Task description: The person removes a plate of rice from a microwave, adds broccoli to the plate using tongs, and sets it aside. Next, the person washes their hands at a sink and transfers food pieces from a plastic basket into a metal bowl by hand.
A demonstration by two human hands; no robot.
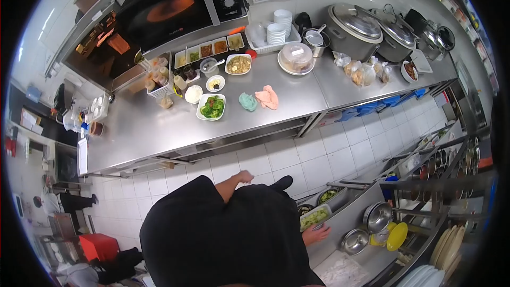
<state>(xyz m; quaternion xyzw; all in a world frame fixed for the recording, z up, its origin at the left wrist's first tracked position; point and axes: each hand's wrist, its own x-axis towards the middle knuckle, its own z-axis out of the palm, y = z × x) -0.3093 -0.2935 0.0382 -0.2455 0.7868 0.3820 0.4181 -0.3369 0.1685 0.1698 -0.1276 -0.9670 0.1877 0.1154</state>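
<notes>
My left hand (244,177) hangs in front of my dark clothing, above the tiled floor. Its fingers look curled in, and nothing shows in them. My right hand (316,234) is at the steel counter on the right, beside a tray of chopped pale green vegetables (315,218). The fingers of this hand are apart, and I cannot tell whether it touches the tray. Close to it stand a steel bowl (355,242) and a container of green leaves (328,195). Across the aisle, a square white bowl of broccoli (211,107) sits on the steel worktable (255,122).
A green cloth (247,102) and a pink cloth (266,98) lie on the worktable. Behind are a black microwave (183,8), stacked white bowls (276,33) and a large cooker (355,24). Shelves with plates (446,247) stand right. A person (77,201) is far left, near a red box (100,246).
</notes>
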